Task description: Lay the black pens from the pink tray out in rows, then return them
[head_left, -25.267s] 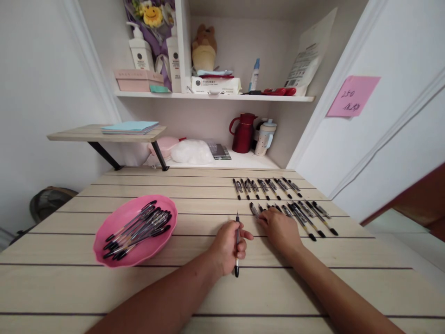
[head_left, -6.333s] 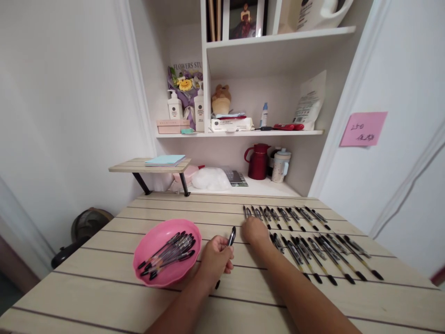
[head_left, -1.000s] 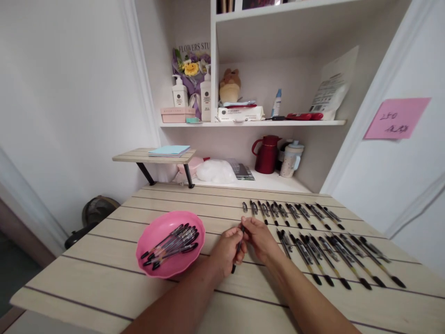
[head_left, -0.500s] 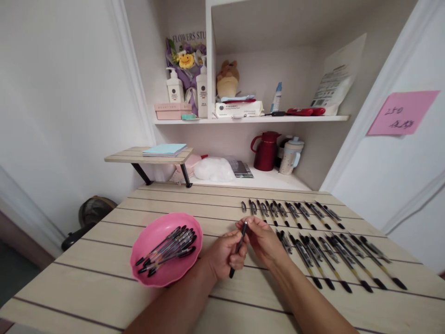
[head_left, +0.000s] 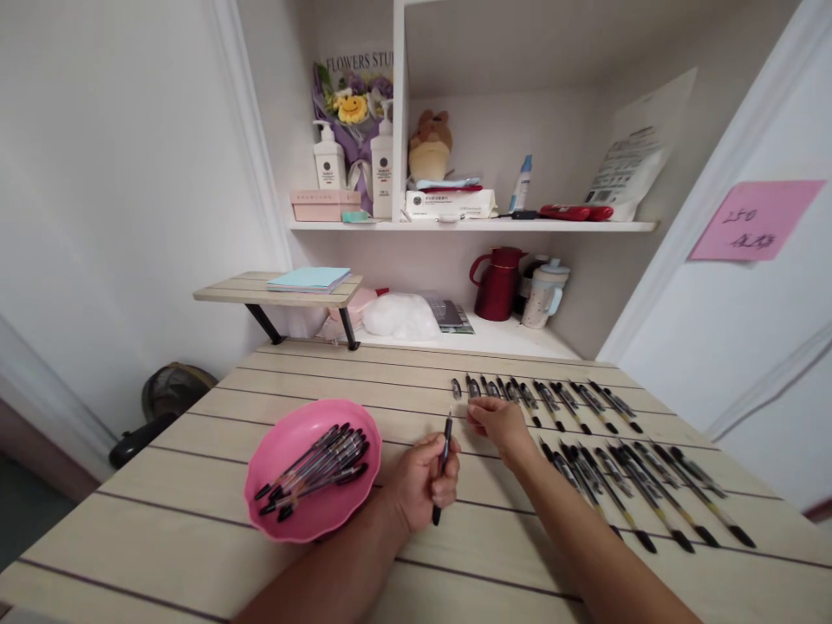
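My left hand [head_left: 422, 481] is closed round a black pen [head_left: 444, 455], held upright with its thin bare tip at the top. My right hand [head_left: 497, 422] reaches past it, fingers pinched on a small dark pen cap at the left end of the far row of caps [head_left: 552, 399]. Nearer to me, on the right, lies a row of uncapped pens [head_left: 640, 485], partly hidden by my right forearm. To the left of my left hand, a pink bowl [head_left: 286, 425] holds several capped black pens [head_left: 315, 464].
The wooden slatted table [head_left: 195, 537] ends at the left and near edges. Behind it are a small raised shelf [head_left: 247, 293] with a blue notebook, a red jug [head_left: 495, 283], a cup, and wall shelves with bottles. A pink note [head_left: 754, 221] hangs on the right wall.
My right hand has come off the top of the pen and moved away toward the far row. The pen in my left hand now shows a bare tip.
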The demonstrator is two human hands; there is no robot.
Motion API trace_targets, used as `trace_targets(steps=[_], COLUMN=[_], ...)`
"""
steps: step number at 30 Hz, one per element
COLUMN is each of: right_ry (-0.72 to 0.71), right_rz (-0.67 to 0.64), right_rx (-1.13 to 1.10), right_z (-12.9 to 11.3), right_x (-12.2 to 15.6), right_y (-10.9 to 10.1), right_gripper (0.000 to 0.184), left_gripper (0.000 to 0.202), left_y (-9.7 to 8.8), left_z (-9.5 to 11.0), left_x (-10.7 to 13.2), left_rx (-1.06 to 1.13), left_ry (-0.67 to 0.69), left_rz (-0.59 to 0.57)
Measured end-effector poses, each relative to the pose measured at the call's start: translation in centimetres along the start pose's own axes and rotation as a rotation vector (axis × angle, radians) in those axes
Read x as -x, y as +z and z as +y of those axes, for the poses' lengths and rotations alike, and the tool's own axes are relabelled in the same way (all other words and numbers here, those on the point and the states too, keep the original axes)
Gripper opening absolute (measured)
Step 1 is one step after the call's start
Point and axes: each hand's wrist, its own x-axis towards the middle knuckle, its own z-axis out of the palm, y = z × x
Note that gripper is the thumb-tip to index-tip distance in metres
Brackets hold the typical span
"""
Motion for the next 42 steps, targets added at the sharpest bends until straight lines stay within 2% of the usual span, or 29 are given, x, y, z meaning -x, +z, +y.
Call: trace_targets(steps=[7, 10, 16, 23, 32, 37, 42], right_ry=[-0.167, -0.194, -0.233, -0.298, -0.283, -0.264, -0.303], right_rz=[-0.025, -0.021, -0.056, -0.067, -0.051, -0.047, -0.132], right_rx=[0.612, 0.845, 1.141, 1.253, 1.292, 1.284, 1.199], right_z=[-1.5, -1.7, -1.7, -1.6, -2.3, -2.8, -2.6], right_x=[-1.5, -1.7, -1.9, -1.8, -1.7, 0.3, 5.3], right_y=[0.8, 1.0, 1.6, 2.0, 2.0, 0.3, -1.7], right_gripper=[0.018, 0.018, 0.022, 0.026, 0.026, 0.029, 0.033], left_gripper=[0.02, 0.02, 0.02, 0.021, 0.024, 0.028, 0.029], left_y=[-0.2, -0.3, -0.1, -0.1, -0.1, -0.2, 0.0], left_z=[-0.4, -0.4, -0.3, -0.2, -0.2, -0.3, -0.3], left_x=[-0.2, -0.3, -0.3, -0.3, -0.4, -0.7, -1.2], left_rx=[-0.018, -0.035, -0.059, -0.059, -0.08, -0.106, -0.209], left_ry=[0.003, 0.006, 0.01, 0.005, 0.02, 0.115, 0.248], left_rz=[0.014, 0.013, 0.011, -0.005, 0.035, 0.185, 0.375])
